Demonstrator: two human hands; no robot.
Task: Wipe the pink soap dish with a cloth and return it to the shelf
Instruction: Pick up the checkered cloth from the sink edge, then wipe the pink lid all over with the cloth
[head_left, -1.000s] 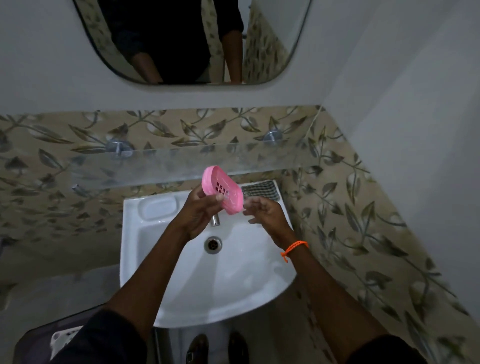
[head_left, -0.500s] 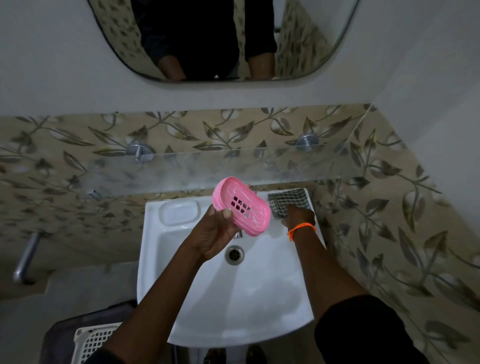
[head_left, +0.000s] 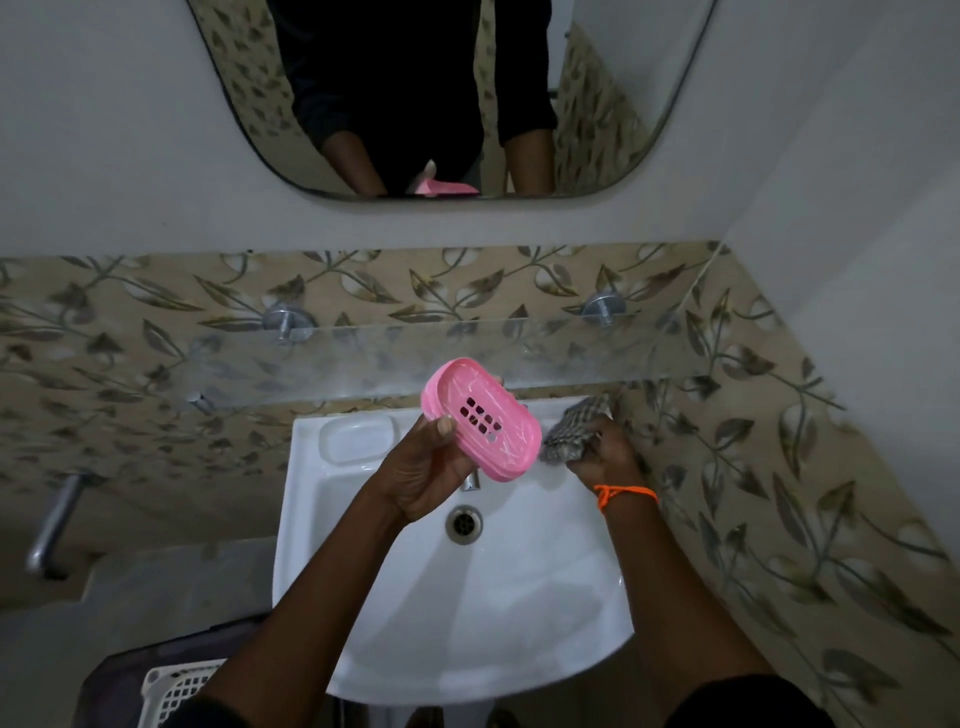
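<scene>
Left hand: the left hand (head_left: 421, 480) holds the pink oval plastic soap dish (head_left: 480, 418) over the sink, with the thumb curled on its near edge and the fingers tucked under it.
Right hand: the right hand (head_left: 605, 457) has its fingers curled round the grey checked cloth (head_left: 574, 428) and grips it in a bunch, just beside the dish.
What changed: half a second ago the cloth lay flat on the back right corner of the sink and the right hand was reaching down to it. Now the cloth is picked up and scrunched. The dish is also tipped more, so its holes face up.
Where the dish is: up in the air in front of the clear glass shelf (head_left: 571, 353), not on it.
What it means: I think the wiping is about to start. The cloth looks like it touches the right end of the dish, but I cannot tell for sure.
Around them: the white sink (head_left: 467, 623) is below the hands, with its round metal drain (head_left: 464, 524). The mirror (head_left: 415, 104) hangs above the shelf.
Left to do: wipe the dish, then put it back on the shelf.
</scene>
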